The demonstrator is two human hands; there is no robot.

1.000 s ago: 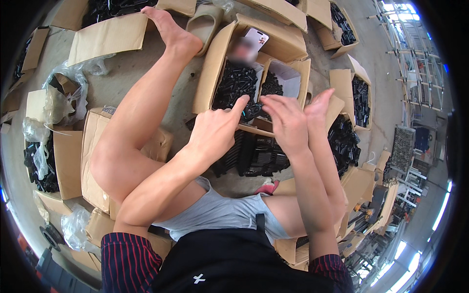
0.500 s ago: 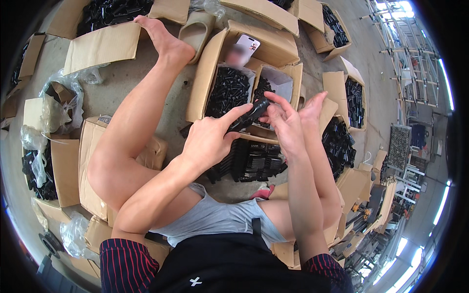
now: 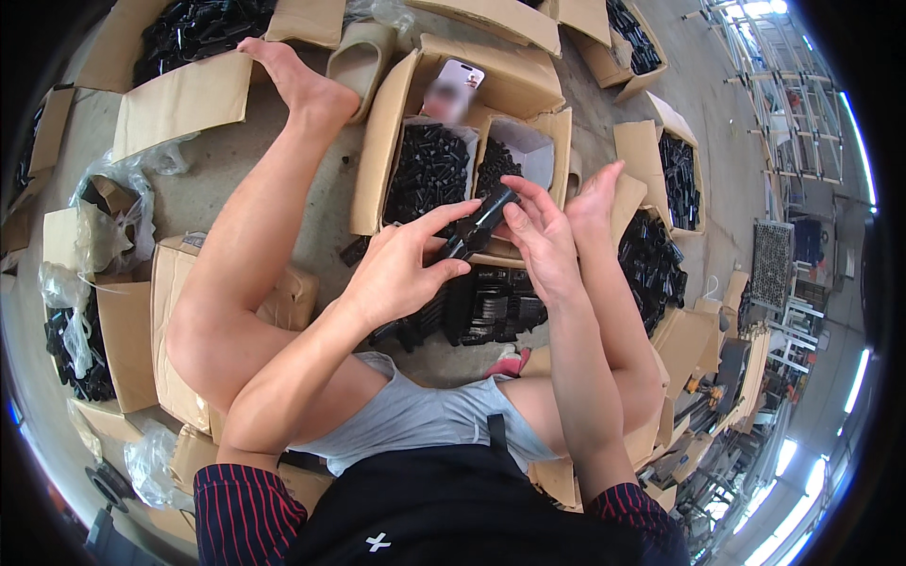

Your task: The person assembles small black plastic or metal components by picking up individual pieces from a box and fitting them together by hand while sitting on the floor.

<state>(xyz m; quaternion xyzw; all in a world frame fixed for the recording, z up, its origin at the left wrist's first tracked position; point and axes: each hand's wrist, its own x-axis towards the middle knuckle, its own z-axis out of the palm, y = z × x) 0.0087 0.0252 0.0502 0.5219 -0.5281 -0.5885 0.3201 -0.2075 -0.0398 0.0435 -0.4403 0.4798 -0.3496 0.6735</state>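
At frame centre, the left hand [image 3: 392, 274] is closed about the lower end of a black tube [image 3: 486, 219]. Right hand [image 3: 543, 231]: fingertips at the upper end; firmness of grip cannot be told. One second ago the hands largely hid the piece; its length now shows, apparently steadied for two-handed handling. Beyond, upper centre: cardboard box [image 3: 382, 179], phone [image 3: 462, 77].

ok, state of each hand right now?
Left hand: closed on the lower end of a black cylindrical part.
Right hand: thumb and fingers at its upper end; whether gripping, cannot tell.
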